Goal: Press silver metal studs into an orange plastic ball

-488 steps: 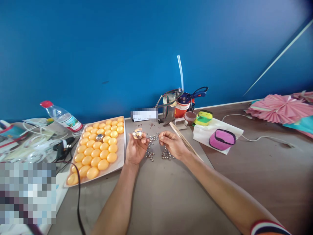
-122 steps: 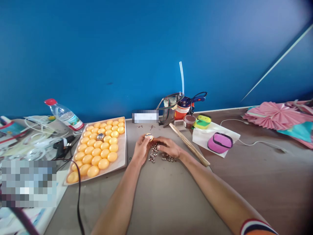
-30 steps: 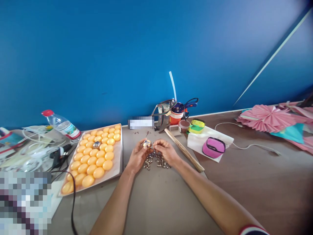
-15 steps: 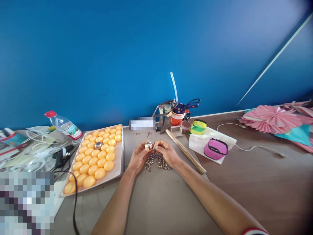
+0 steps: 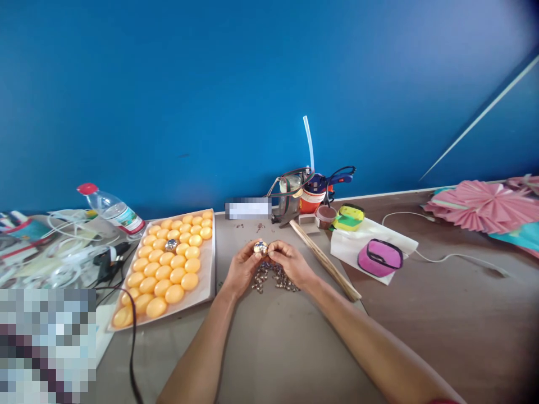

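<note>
My left hand (image 5: 243, 268) is closed around a shiny ball (image 5: 260, 248) with silver and orange on its surface, gripped between thumb and fingers. From the other side, my right hand (image 5: 290, 261) pinches at the ball's right edge; whatever its fingertips hold is too small to make out. Below both hands lies a scattered pile of small shiny silver pieces (image 5: 286, 279) on the grey board. To the left, a shallow white tray (image 5: 205, 264) carries rows of orange balls (image 5: 163, 272). Among them sits one silver-covered ball (image 5: 171, 244).
A wooden stick (image 5: 324, 259) lies right of my hands. Beyond it are a pink case (image 5: 380, 258) on white paper and a yellow-green case (image 5: 351, 217). An orange cup (image 5: 311, 202) with a blue tool stands at the back. A bottle (image 5: 115, 213) leans among cables at left.
The view has shifted slightly, so things sit a little farther right. The ball has turned in my left hand, showing a different side; both hands stay on it.
</note>
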